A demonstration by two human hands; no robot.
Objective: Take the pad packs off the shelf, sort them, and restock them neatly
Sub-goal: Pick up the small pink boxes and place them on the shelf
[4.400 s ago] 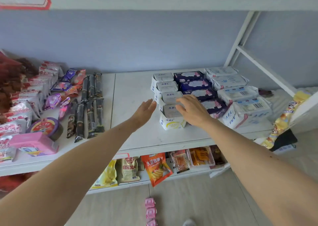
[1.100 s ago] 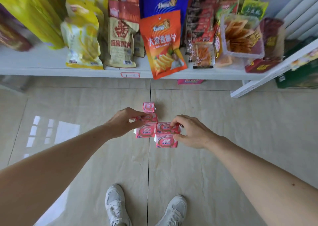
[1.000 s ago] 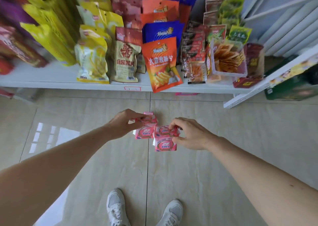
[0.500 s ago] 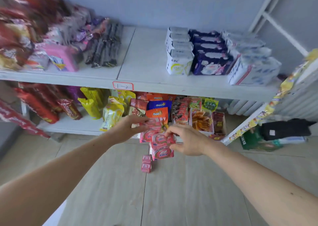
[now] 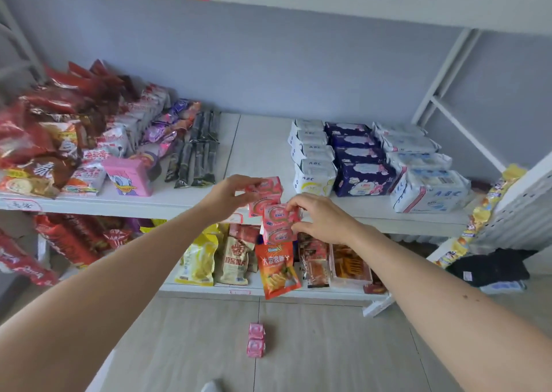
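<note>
Two pink packs [image 5: 256, 340] lie end to end on the floor [image 5: 328, 347] below us, near the foot of the shelving. Above them we stretch both bare forearms forward, converging at the front edge of the middle shelf [image 5: 263, 140]. Our left hand [image 5: 228, 196] is raised, palm turned inward, fingers curled around a pair of pink packs [image 5: 264, 194] stacked one on the other. Our right hand [image 5: 321, 217] sits a little lower, wrist bent, thumb and fingers pinched on two more pink packs [image 5: 279, 223], also stacked; the two pairs touch at the middle. Behind the hands, the lower shelf carries snack bags, an orange bag [image 5: 276, 267] hanging out over its lip. On the middle shelf beyond, a bare stretch lies just ahead of our hands. To its right stand three rows running front to back: white ABC packs [image 5: 313, 164], navy packs [image 5: 361, 164] and larger white packs [image 5: 424, 176]. To its left lie dark bars [image 5: 197, 152], a pink box [image 5: 128, 176] and heaped red and white snack bags [image 5: 59, 129]. The grey wall [image 5: 283, 63] closes the scene.
</note>
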